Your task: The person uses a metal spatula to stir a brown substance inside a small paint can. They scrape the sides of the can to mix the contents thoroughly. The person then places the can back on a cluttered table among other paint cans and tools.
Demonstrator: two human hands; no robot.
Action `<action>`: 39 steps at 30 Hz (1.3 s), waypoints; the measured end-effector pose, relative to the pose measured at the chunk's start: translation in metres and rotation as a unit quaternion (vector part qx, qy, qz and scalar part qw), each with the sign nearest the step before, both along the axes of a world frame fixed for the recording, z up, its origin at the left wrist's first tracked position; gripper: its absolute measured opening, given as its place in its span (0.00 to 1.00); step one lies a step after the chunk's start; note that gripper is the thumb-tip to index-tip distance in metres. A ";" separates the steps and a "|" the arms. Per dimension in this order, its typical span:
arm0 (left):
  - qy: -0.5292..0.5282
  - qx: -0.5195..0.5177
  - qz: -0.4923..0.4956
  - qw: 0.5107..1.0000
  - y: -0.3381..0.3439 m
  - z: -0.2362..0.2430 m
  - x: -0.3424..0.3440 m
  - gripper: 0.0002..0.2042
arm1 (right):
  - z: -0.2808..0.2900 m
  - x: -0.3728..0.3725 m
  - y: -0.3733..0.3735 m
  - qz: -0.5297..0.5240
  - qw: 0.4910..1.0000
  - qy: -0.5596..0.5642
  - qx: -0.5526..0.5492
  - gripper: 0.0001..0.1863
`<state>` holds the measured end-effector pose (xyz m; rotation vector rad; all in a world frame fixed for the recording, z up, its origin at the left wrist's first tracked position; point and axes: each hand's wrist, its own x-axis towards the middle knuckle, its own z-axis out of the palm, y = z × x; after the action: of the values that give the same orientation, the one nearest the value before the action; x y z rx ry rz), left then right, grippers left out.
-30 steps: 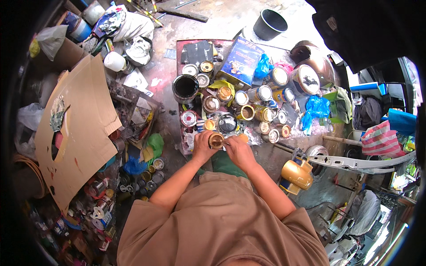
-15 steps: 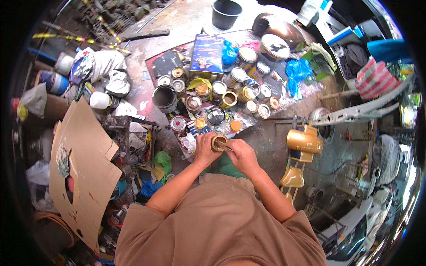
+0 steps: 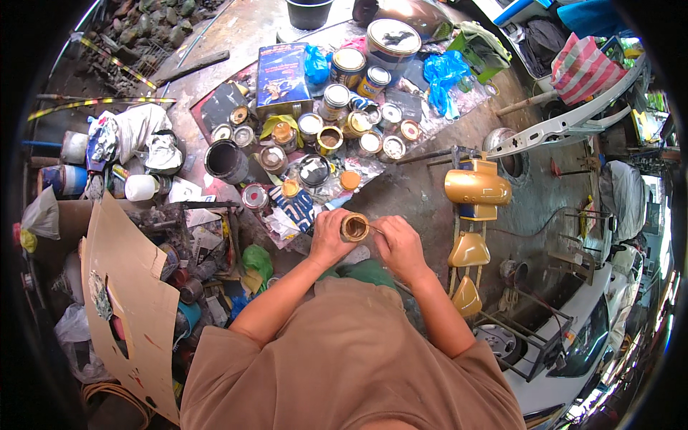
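Note:
Around the left side of a small open can [image 3: 355, 228] my left hand [image 3: 331, 240] is closed, keeping it upright in front of my body. Brown-gold paint coats the inside of the can. My right hand [image 3: 401, 247] is just right of the can, fingers pinched on a thin stirring stick [image 3: 373, 228] whose far end reaches the can's rim. Most of the stick is hidden by the fingers. Beyond my hands stand several paint cans, among them an orange-lidded one [image 3: 350, 180] and an open one with yellowish paint [image 3: 330, 138].
A black bucket [image 3: 226, 161] and a blue rectangular tin [image 3: 282, 75] stand among the cans. Gold-painted parts [image 3: 478, 188] rest on a rack at the right, near a long pale metal bar [image 3: 559, 129]. Cut cardboard [image 3: 132, 287] leans at the left.
My view has turned, so the cans and rack sit further left in it. My right hand has drawn the stick from over the can's mouth to its right rim.

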<state>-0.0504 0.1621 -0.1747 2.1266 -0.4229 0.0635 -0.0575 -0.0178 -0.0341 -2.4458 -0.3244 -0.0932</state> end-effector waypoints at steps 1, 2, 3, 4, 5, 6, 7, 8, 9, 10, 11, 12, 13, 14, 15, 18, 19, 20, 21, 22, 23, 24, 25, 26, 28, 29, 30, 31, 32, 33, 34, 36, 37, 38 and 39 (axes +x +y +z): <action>0.000 0.002 0.002 1.000 -0.005 -0.001 -0.003 0.34 | -0.001 -0.004 -0.003 0.009 1.000 0.005 0.005 0.11; 0.003 0.001 -0.001 1.000 -0.010 -0.003 -0.005 0.34 | -0.004 -0.010 -0.006 0.017 1.000 0.008 0.010 0.11; 0.006 0.001 -0.004 1.000 -0.015 -0.005 -0.007 0.35 | -0.006 -0.015 -0.010 0.025 1.000 0.012 0.014 0.11; 0.009 0.000 -0.007 1.000 -0.020 -0.007 -0.009 0.35 | -0.005 -0.018 -0.017 0.021 1.000 0.018 0.004 0.11; 0.005 -0.003 -0.009 1.000 -0.026 -0.005 -0.011 0.35 | -0.002 -0.021 -0.026 0.019 0.999 0.025 -0.005 0.11; 0.001 -0.006 -0.010 1.000 -0.031 -0.002 -0.014 0.35 | 0.000 -0.023 -0.033 0.017 0.999 0.031 -0.015 0.11; -0.003 -0.008 -0.011 1.000 -0.036 0.000 -0.017 0.35 | 0.001 -0.023 -0.037 0.013 1.000 0.017 -0.010 0.11; -0.009 -0.007 -0.007 1.000 -0.042 0.001 -0.020 0.35 | 0.002 -0.022 -0.040 0.008 1.000 0.003 -0.004 0.10; -0.014 -0.005 -0.002 1.000 -0.048 0.002 -0.022 0.34 | 0.003 -0.023 -0.044 0.003 1.000 -0.011 0.001 0.10; -0.020 -0.003 0.002 1.000 -0.053 0.003 -0.025 0.34 | 0.004 -0.027 -0.048 0.017 1.000 0.004 0.000 0.10; -0.017 -0.002 0.000 1.000 -0.057 0.005 -0.028 0.34 | 0.005 -0.033 -0.052 0.031 0.999 0.019 -0.002 0.10; -0.014 -0.001 -0.002 1.000 -0.061 0.007 -0.031 0.34 | 0.005 -0.037 -0.056 0.045 0.998 0.034 -0.004 0.10; -0.011 -0.001 -0.004 1.000 -0.065 0.009 -0.034 0.34 | 0.005 -0.039 -0.063 0.039 0.999 0.028 -0.017 0.10; -0.015 -0.004 -0.001 1.000 -0.068 0.009 -0.037 0.34 | 0.005 -0.039 -0.070 0.035 0.999 0.022 -0.029 0.10; -0.018 -0.007 0.002 1.000 -0.071 0.010 -0.041 0.34 | 0.004 -0.040 -0.075 0.031 0.999 0.015 -0.041 0.10; -0.019 -0.010 0.013 1.000 -0.080 0.010 -0.049 0.33 | 0.010 -0.043 -0.073 0.037 0.999 -0.002 0.007 0.10; -0.018 -0.010 0.016 1.000 -0.082 0.010 -0.051 0.33 | 0.011 -0.045 -0.076 0.051 0.999 0.010 0.000 0.10; -0.020 -0.007 0.017 1.000 -0.084 0.010 -0.053 0.33 | 0.013 -0.047 -0.081 0.064 0.998 0.022 -0.008 0.10; -0.021 -0.004 0.018 1.000 -0.087 0.009 -0.055 0.33 | 0.014 -0.049 -0.085 0.077 0.996 0.035 -0.016 0.10; -0.023 0.000 0.018 1.000 -0.089 0.009 -0.056 0.33 | 0.015 -0.049 -0.088 0.066 0.997 0.032 -0.025 0.10; -0.023 -0.002 0.021 1.000 -0.090 0.010 -0.057 0.33 | 0.015 -0.047 -0.092 0.056 0.997 0.030 -0.033 0.11; -0.024 -0.005 0.023 0.999 -0.092 0.012 -0.059 0.33 | 0.014 -0.046 -0.094 0.045 0.998 0.027 -0.041 0.11; -0.024 -0.007 0.026 0.999 -0.094 0.013 -0.060 0.33 | 0.014 -0.049 -0.094 0.056 0.998 0.025 -0.028 0.10; -0.026 -0.008 0.029 0.999 -0.095 0.012 -0.061 0.33 | 0.014 -0.052 -0.092 0.067 0.997 0.023 -0.015 0.10; -0.029 -0.010 0.036 0.999 -0.098 0.011 -0.062 0.33 | 0.017 -0.054 -0.094 0.079 0.997 0.025 -0.003 0.10; -0.026 -0.006 0.034 0.999 -0.099 0.011 -0.063 0.33 | 0.020 -0.054 -0.098 0.080 0.996 0.028 -0.005 0.10; -0.023 -0.002 0.031 0.999 -0.100 0.012 -0.063 0.34 | 0.022 -0.054 -0.100 0.081 0.996 0.031 -0.006 0.10; -0.020 0.002 0.029 0.999 -0.100 0.012 -0.064 0.34 | 0.018 -0.054 -0.102 0.074 0.997 0.017 -0.008 0.10; -0.024 -0.001 0.033 0.999 -0.102 0.013 -0.065 0.34 | 0.013 -0.053 -0.103 0.066 0.998 0.004 -0.011 0.10; -0.028 -0.004 0.038 0.999 -0.104 0.015 -0.066 0.34 | 0.011 -0.052 -0.104 0.059 0.998 -0.010 -0.014 0.10; -0.032 -0.007 0.042 0.999 -0.105 0.016 -0.066 0.34 | 0.012 -0.055 -0.104 0.071 0.997 -0.001 -0.011 0.11; -0.034 -0.005 0.045 0.998 -0.105 0.015 -0.068 0.34 | 0.021 -0.060 -0.100 0.098 0.995 0.019 -0.006 0.11; -0.035 -0.004 0.046 0.998 -0.105 0.014 -0.068 0.34 | 0.019 -0.060 -0.104 0.093 0.995 0.015 -0.014 0.12; -0.033 -0.005 0.047 0.998 -0.106 0.017 -0.069 0.34 | 0.017 -0.059 -0.110 0.087 0.996 0.012 -0.023 0.12; -0.032 -0.007 0.047 0.998 -0.107 0.020 -0.070 0.33 | 0.016 -0.058 -0.114 0.082 0.996 0.009 -0.032 0.12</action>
<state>-0.1205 0.0548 -0.1550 2.1339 -0.3585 0.1887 -0.1157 -0.1313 -0.0180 -2.4709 -0.5250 0.0102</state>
